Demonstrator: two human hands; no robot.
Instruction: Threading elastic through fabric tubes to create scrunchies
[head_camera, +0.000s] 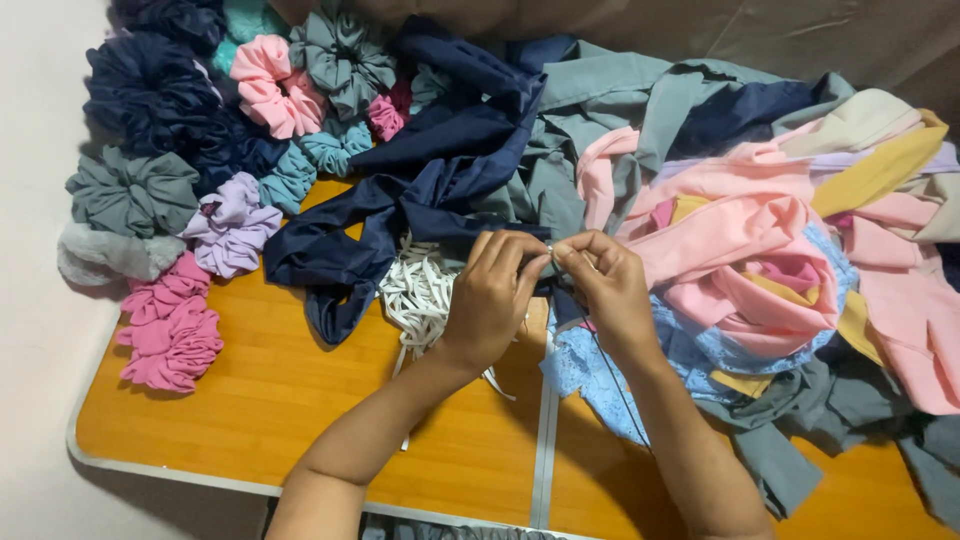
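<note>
Pinching the dark fabric strip (556, 262) between closed left hand (492, 297) and right hand (610, 290), keep tension toward twelve o'clock.

We have a single view, from a camera worn on the head, looking steeply down and forward over our own forearms. Our left hand (490, 295) and right hand (605, 290) sit close to the lens, just below the middle of the picture, fingertips meeting. The wooden table (260, 400) spreads beneath them, its near edge running along the bottom under our elbows. Beyond and to the right of the hands the view takes in a heap of cloth (720, 220); to their left, a row of scrunchies (170, 320) reaches the table's far corner. No second view shares the scene.
</note>
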